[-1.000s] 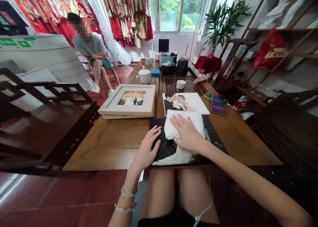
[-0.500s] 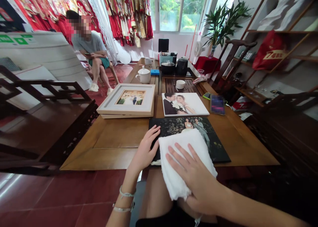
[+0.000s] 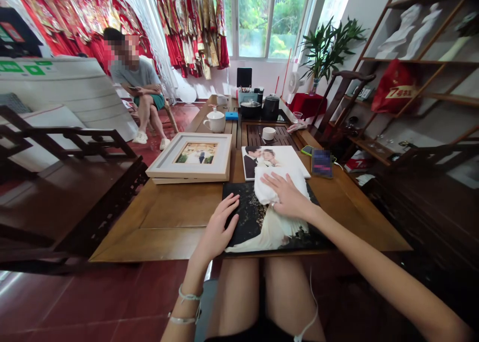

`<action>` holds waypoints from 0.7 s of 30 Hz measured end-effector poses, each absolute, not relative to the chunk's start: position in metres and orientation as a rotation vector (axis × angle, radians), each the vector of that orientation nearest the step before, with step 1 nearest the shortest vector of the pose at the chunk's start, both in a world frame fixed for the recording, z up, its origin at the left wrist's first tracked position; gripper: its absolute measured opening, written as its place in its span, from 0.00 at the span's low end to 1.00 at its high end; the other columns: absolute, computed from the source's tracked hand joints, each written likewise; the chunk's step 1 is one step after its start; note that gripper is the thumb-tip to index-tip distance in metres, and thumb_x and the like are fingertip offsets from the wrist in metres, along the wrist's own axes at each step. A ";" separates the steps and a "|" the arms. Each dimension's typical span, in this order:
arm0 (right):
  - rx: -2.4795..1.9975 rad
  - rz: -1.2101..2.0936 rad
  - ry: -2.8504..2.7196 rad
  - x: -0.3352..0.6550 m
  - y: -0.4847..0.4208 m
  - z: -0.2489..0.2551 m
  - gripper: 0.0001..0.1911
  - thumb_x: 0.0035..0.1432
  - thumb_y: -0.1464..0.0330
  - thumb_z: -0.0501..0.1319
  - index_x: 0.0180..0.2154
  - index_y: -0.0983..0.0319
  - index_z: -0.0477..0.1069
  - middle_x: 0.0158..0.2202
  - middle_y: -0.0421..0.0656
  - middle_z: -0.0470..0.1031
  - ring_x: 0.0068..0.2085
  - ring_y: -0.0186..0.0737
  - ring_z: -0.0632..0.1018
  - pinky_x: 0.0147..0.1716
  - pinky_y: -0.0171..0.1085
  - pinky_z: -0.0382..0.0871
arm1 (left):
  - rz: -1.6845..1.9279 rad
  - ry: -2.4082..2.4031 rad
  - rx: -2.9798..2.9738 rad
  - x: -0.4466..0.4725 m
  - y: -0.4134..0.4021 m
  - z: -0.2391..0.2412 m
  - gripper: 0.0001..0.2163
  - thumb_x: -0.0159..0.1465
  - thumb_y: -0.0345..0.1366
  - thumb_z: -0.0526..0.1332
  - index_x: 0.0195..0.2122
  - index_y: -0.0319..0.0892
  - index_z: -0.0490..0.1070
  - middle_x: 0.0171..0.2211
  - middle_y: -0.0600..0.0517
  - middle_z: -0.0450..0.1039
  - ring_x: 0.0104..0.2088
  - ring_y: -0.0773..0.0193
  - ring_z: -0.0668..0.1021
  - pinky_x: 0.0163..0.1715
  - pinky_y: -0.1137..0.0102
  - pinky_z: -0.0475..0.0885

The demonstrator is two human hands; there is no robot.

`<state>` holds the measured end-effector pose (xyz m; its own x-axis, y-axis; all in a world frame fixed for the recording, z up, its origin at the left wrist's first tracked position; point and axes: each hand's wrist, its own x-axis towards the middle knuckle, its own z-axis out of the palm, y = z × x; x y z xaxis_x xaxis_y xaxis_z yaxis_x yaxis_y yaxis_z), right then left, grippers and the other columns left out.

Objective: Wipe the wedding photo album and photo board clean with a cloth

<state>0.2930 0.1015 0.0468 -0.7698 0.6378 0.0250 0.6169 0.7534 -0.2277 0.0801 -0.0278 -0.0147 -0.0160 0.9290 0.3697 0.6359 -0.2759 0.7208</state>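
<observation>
At the near worktop (image 3: 175, 217) edge, the right hand (image 3: 289, 198) presses a cloth (image 3: 262, 190) with flat, open fingers; the left hand (image 3: 219, 227), fingers spread, touches a photo (image 3: 258, 230).

Left wrist: two thin silver bracelets (image 3: 182, 320). Right hand (image 3: 288, 198): one ring (image 3: 273, 204). Arms unsleeved. Black shorts (image 3: 262, 332); white cord (image 3: 316, 309).

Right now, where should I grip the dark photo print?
Its near edge, from the person's side: the dark photo print lies flat with that edge at the table rim. The left hand covers its left edge; the right hand pins a cloth farther up.
</observation>
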 end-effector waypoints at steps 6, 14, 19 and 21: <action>-0.813 0.301 -2.980 0.311 0.013 0.043 0.52 0.39 0.73 0.55 0.68 0.67 0.47 0.71 0.48 0.39 0.70 0.55 0.39 0.64 0.62 0.28 | 1.172 1.641 1.924 0.081 -0.028 -0.013 0.17 0.69 0.35 0.53 0.58 0.43 0.68 0.63 0.44 0.64 0.66 0.56 0.61 0.65 0.51 0.58; -0.792 0.355 -3.009 0.326 -0.003 0.043 0.52 0.38 0.72 0.55 0.69 0.63 0.47 0.71 0.44 0.40 0.70 0.52 0.42 0.66 0.59 0.31 | 1.155 1.646 1.927 0.081 -0.028 -0.012 0.17 0.69 0.36 0.52 0.58 0.42 0.68 0.63 0.44 0.64 0.67 0.56 0.61 0.66 0.52 0.57; -1.027 0.269 -2.881 0.310 0.080 0.043 0.45 0.47 0.71 0.56 0.68 0.63 0.50 0.70 0.45 0.47 0.70 0.52 0.48 0.66 0.58 0.37 | 1.157 1.651 1.926 0.080 -0.028 -0.013 0.17 0.69 0.36 0.53 0.58 0.43 0.68 0.63 0.44 0.64 0.67 0.56 0.61 0.66 0.52 0.57; -1.092 0.241 -2.829 0.303 0.105 0.042 0.41 0.51 0.70 0.55 0.67 0.64 0.51 0.70 0.46 0.49 0.69 0.53 0.50 0.66 0.59 0.39 | 1.156 1.653 1.931 0.080 -0.028 -0.013 0.17 0.69 0.36 0.53 0.58 0.42 0.68 0.63 0.44 0.64 0.67 0.56 0.61 0.66 0.52 0.57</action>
<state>0.3029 0.1046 0.0425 -0.7377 0.6742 0.0359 0.6583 0.7302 -0.1829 0.0799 -0.0283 -0.0134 -0.0122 0.9356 0.3528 0.6524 -0.2600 0.7119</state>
